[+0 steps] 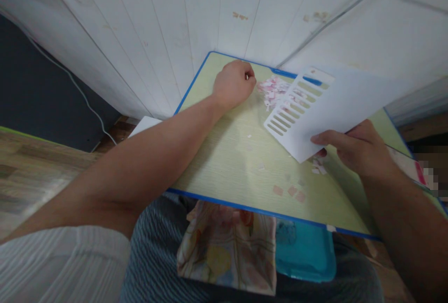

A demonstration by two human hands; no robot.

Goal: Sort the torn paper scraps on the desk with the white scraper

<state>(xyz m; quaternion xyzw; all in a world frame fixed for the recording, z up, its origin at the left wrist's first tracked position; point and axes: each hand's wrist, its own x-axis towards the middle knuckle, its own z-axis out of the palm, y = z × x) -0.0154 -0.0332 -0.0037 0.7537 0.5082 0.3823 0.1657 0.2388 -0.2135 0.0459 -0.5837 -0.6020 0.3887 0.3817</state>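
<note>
My right hand (357, 146) grips the lower edge of a white sheet (336, 111), thumb on top and fingers underneath. Rows of rounded slots are cut along the sheet's left side, and it is tilted above the table (224, 153). Toward the back of the table my left hand (235, 84) is curled closed, knuckles up; whatever its fingers hold, if anything, is hidden. Right beside it lies a heap of small pink and white paper pieces (275, 89), partly covered by the sheet. More white scraps (318, 165) lie under my right hand.
Several pale pink pieces (292, 192) lie near the table's blue-edged front. Below that edge, a patterned cloth (227, 251) and a turquoise plastic tray (308, 256) rest by my lap. A white plank wall (168, 27) with a cable (336, 20) stands behind the table.
</note>
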